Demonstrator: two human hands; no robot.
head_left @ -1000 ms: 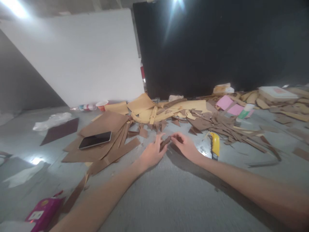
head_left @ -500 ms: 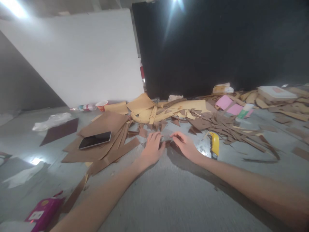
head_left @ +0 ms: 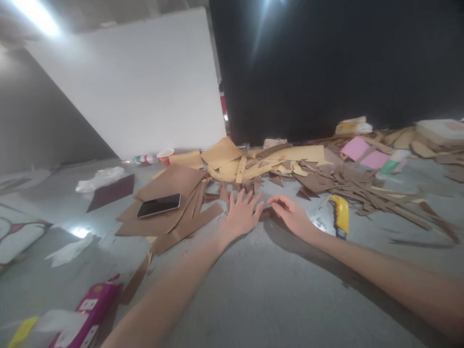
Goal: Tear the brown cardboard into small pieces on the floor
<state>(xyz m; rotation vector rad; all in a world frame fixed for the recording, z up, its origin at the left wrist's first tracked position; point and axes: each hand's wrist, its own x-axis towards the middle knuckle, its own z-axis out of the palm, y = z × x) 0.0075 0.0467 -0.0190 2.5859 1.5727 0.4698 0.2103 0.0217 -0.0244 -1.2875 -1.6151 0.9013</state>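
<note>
My left hand (head_left: 242, 213) lies flat on the grey floor with its fingers spread, open, pressing on a small brown cardboard piece (head_left: 267, 212) that shows between both hands. My right hand (head_left: 292, 215) rests just to the right, its fingers stretched toward the same piece and touching its edge. A yellow utility knife (head_left: 341, 215) lies on the floor right of my right hand.
A black phone (head_left: 158, 205) lies on a stack of brown cardboard sheets (head_left: 170, 188) to the left. Tan and brown cardboard scraps (head_left: 326, 181) spread across the back. Pink paper (head_left: 357, 147), a glue bottle (head_left: 393, 162), a paper cup (head_left: 166, 155) and a magenta packet (head_left: 85, 314) lie around.
My left hand let go of the raised cardboard piece and flattened onto it with fingers spread. The piece now lies on the floor. The view shifted slightly left.
</note>
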